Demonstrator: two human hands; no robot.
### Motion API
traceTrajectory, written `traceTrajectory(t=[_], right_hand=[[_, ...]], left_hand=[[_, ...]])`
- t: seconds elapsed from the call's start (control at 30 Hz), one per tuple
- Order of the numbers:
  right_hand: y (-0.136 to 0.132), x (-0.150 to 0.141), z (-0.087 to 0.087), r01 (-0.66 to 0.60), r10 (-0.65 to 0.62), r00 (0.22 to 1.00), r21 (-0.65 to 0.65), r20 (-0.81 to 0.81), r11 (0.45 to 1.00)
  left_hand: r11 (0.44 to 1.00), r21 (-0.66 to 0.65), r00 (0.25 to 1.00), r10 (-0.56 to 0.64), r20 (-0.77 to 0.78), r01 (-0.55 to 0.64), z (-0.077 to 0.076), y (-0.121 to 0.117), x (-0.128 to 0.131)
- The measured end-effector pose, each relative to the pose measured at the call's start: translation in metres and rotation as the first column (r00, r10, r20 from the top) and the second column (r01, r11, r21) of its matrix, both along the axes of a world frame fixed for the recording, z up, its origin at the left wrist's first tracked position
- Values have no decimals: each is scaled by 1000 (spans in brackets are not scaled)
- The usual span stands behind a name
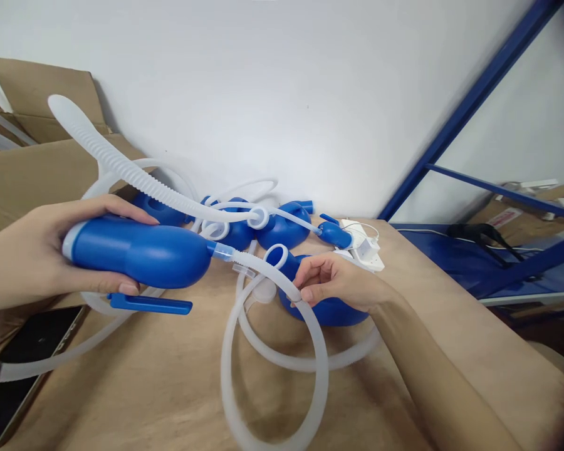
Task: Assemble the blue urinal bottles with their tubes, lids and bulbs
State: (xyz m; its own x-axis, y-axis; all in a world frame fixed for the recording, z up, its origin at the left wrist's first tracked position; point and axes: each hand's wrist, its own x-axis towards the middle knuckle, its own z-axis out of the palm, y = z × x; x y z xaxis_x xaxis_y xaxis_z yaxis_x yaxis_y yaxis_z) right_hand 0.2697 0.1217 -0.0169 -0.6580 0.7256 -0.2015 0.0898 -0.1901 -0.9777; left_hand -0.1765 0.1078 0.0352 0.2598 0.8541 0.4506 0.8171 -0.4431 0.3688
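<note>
My left hand (42, 250) holds the blue plastic bulb (138, 250) over the left part of the tabletop (169, 394), with the fingers wrapped across its top and the thumb under it. The grip is closed around the bulb's body. My right hand (336, 282) is pressed together on the white tube (319, 376), pinching it between thumb and fingers (the fingers partly hide the tube at that point). This tube leaves the bulb's clear neck (223, 252), passes through the right grip, and drops in a large loop toward the near edge.

The operation in hand at this moment: one bulb is held up with its tube pinched a short way along. Further blue bulbs (282, 228) lie in a tangled heap at the far side, with a ribbed white hose (117, 169) rising to the left. A flat blue strip (150, 304) lies just below the held bulb. A phone (32, 363) lies at the near left, and a white plug (361, 241) sits at the far right.
</note>
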Motion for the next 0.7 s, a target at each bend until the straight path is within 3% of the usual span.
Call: traceTrajectory(t=[0.23, 0.47, 0.7], right_hand=[[1, -1, -3, -27, 26, 1000, 32, 16, 999], [-5, -7, 8, 105, -108, 994, 160, 14, 982], [-21, -21, 16, 305, -330, 944, 441, -20, 844]], left_hand=[[1000, 29, 1000, 2, -15, -2, 2, -1, 4], [999, -43, 1000, 22, 18, -21, -1, -1, 9], [985, -89, 988, -147, 46, 151, -5, 3, 30]])
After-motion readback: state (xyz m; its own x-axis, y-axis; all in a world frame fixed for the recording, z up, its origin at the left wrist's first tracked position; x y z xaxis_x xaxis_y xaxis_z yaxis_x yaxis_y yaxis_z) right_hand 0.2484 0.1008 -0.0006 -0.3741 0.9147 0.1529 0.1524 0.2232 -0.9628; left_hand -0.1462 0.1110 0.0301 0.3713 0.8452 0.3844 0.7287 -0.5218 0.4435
